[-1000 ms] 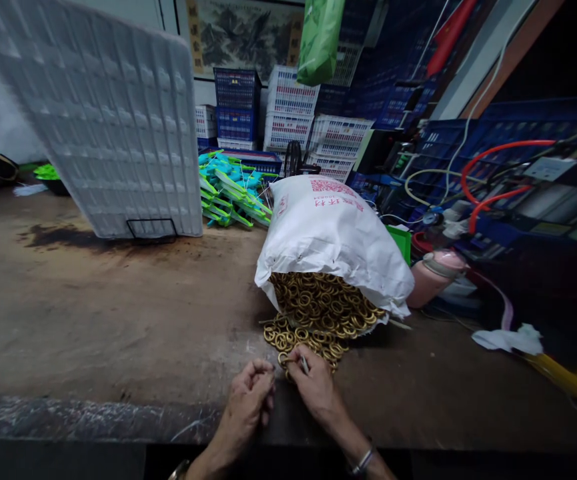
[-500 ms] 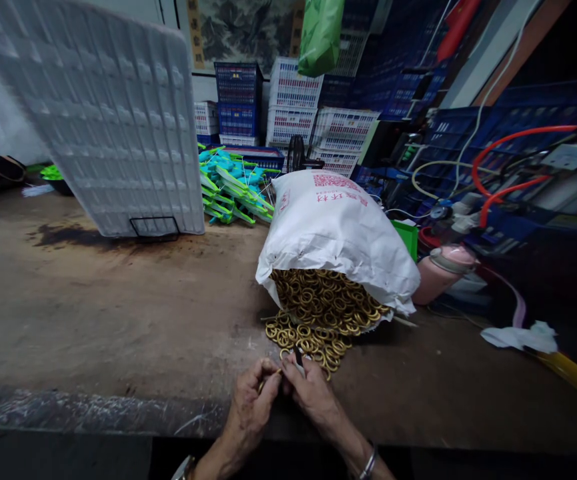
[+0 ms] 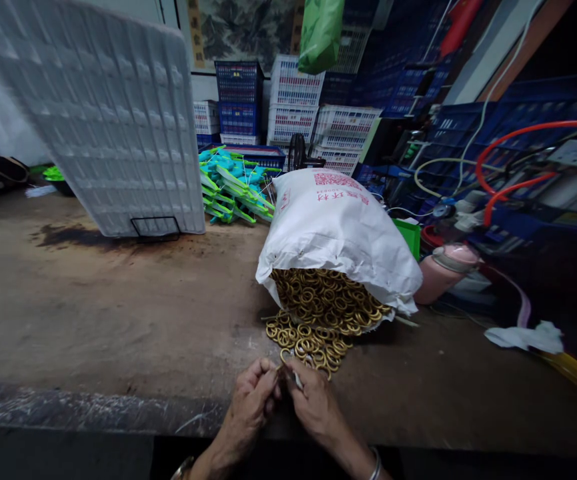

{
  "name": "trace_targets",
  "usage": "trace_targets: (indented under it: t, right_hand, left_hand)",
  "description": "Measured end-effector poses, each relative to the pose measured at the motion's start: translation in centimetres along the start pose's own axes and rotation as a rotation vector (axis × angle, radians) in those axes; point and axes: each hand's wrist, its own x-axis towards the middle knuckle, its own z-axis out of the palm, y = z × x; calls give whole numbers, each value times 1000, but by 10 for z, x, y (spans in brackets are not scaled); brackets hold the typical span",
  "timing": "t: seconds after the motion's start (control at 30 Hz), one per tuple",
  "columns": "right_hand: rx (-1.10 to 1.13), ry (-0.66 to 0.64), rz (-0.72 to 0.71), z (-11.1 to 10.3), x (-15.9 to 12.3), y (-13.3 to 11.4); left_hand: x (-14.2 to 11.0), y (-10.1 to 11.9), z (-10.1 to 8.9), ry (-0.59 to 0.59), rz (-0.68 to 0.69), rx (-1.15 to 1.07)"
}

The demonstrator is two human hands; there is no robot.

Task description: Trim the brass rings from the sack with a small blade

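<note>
My left hand [image 3: 252, 398] is closed in a pinch near the table's front edge. Between its thumb and finger is a brass-coloured ring [image 3: 279, 369], mostly hidden. Facing it, my right hand [image 3: 315, 404] grips a slim tool [image 3: 298, 381] with a pale part and a dark part; its exact kind is unclear. The fingertips of both hands almost meet at the ring. Just beyond them, loose brass-coloured rings [image 3: 313, 340] spill from the open mouth of a white woven sack [image 3: 338, 227] lying on its side, with many more rings inside.
The brown worktable [image 3: 118, 313] stretches left. On it stands a white ribbed panel [image 3: 133, 133] in a black wire stand, beside a pile of green and blue plastic pieces [image 3: 233, 187]. A pink bottle [image 3: 443, 273] and orange hose [image 3: 488, 157] are right; stacked crates [image 3: 293, 87] are behind.
The tool in my right hand has turned: its dark part pointed up before and now lies down towards the ring. My left hand stays nearly in place, still pinching.
</note>
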Motion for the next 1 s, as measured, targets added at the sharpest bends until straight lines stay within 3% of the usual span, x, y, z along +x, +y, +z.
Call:
trace_targets:
  t: [0.17, 0.37, 0.5, 0.6, 0.7, 0.83, 1.0]
  right_hand:
    - [-260, -48, -9, 1, -6, -1]
    - [-281, -92, -13, 4, -5, 1]
    - [-346, -112, 16, 1, -3, 3]
    - [-442, -87, 114, -8, 2, 7]
    - [-522, -13, 169, -16, 7, 9]
    - [-528, 79, 82, -15, 12, 8]
    - [-569, 84, 11, -3, 16, 1]
  left_hand:
    - [0, -2, 1, -4, 59, 28]
    - [2, -8, -2, 17, 139, 100]
    - [-9, 2, 0, 7, 171, 196]
    - [-24, 14, 5, -76, 149, 235]
    - [-29, 18, 5, -150, 55, 107]
    - [-22, 11, -2, -91, -55, -169]
    - [-18, 7, -12, -55, -52, -209]
